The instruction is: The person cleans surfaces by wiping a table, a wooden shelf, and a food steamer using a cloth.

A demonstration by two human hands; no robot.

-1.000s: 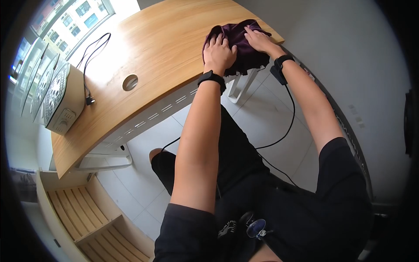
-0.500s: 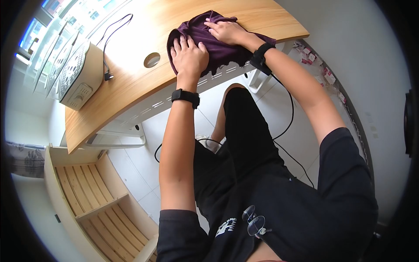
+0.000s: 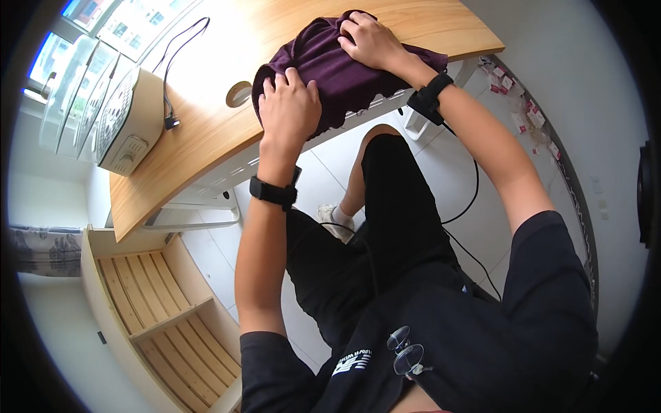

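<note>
A dark purple cloth (image 3: 344, 82) lies bunched at the wooden table's front edge, its ragged near side hanging over. My left hand (image 3: 290, 109) is on the cloth's left end, with bent fingers gripping the fabric near its folded rim. Toward the far right side of the cloth, my right hand (image 3: 372, 43) has its fingers curled into the fabric. The fingertips are partly hidden by folds. Both wrists wear black bands.
On the wooden table (image 3: 200, 103) are a round cable hole (image 3: 239, 95), a black cable (image 3: 165, 86) with a plug, and a cream appliance (image 3: 129, 124) with clear trays. A slatted wooden frame (image 3: 148, 289) stands lower left. Black cords hang near my legs.
My fingers have gone from lying fairly flat to curling into the cloth. The cloth looks more spread sideways and reaches slightly nearer to me. My head view has shifted a little.
</note>
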